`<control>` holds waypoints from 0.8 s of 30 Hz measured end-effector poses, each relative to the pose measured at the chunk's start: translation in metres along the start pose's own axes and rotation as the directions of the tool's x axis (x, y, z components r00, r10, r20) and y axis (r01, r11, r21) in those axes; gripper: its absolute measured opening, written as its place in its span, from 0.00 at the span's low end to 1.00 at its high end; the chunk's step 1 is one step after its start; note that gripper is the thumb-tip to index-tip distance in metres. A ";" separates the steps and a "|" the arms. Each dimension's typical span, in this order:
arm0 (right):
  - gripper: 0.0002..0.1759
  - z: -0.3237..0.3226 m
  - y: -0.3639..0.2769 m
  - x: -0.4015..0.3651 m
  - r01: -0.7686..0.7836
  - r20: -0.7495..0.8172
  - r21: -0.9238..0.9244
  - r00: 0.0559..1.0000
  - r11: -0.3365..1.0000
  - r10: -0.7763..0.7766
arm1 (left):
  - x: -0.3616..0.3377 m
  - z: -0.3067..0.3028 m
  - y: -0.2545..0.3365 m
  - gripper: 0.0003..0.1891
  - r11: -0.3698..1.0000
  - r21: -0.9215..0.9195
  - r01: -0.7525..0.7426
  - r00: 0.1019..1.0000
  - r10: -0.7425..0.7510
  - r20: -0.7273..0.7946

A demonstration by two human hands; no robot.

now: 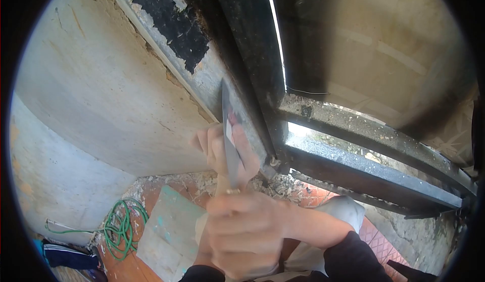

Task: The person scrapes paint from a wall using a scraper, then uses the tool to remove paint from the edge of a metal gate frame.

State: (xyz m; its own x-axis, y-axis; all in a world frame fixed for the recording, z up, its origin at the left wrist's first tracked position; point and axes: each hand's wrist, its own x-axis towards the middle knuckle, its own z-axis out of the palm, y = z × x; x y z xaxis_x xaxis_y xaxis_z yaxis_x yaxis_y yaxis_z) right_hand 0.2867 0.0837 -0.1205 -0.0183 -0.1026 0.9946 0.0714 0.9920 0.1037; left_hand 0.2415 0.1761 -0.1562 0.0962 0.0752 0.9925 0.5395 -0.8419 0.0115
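While your right hand [246, 236] is gripping the knife [231, 155] low in the view, its fingers are closing fully around the handle and hiding it, and the blade is pointing up towards the door frame [214, 85]. The tip is lying over the bare grey face of that frame, just below a ragged patch of black coating [174, 27]; whether it is touching the surface, you cannot tell from this angle. Your left hand [217, 153] is sitting further up, beside the frame, with the blade crossing in front of it. Its fingers are curling, but the blade is partly covering them, so you cannot tell how far they are closing or whether they are holding anything. Both hands are showing some blur.

To the left, a stained pale wall [101, 90] is running alongside the frame, and to the right, dark metal rails [369, 166] are stretching away. Below, flaky debris [283, 187] is lying at the foot of the frame on the reddish tiled floor [150, 185]. A paint-marked sheet [169, 231] is resting on the floor to the left of your arms, with a coiled green hose [121, 229] just beside it and a dark striped cloth [69, 256] lying further left
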 end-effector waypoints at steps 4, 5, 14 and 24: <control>0.12 0.003 -0.008 0.003 -0.064 0.079 -0.102 0.994 0.993 0.073 | -0.001 -0.007 0.006 0.06 0.990 0.034 0.137 0.985 -0.140 0.105; 0.12 -0.001 -0.010 0.008 -0.060 0.047 -0.039 0.997 0.997 0.062 | 0.002 -0.007 0.004 0.06 0.996 0.034 0.079 0.993 -0.082 0.081; 0.09 0.007 -0.009 0.000 -0.046 0.095 -0.131 0.994 0.990 0.059 | 0.000 -0.006 0.006 0.06 0.983 0.129 0.133 0.989 -0.140 0.054; 0.08 -0.011 -0.022 0.019 -0.034 -0.043 0.040 0.998 0.999 0.036 | 0.014 -0.012 0.011 0.03 0.985 0.166 0.056 0.998 -0.052 -0.024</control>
State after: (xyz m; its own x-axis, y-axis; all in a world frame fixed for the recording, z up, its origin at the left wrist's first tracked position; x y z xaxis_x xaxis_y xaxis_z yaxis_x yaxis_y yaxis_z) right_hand 0.2957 0.0592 -0.1038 0.0271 -0.0699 0.9972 0.0319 0.9971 0.0690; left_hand 0.2392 0.1612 -0.1405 0.0475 0.1061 0.9932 0.6752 -0.7362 0.0464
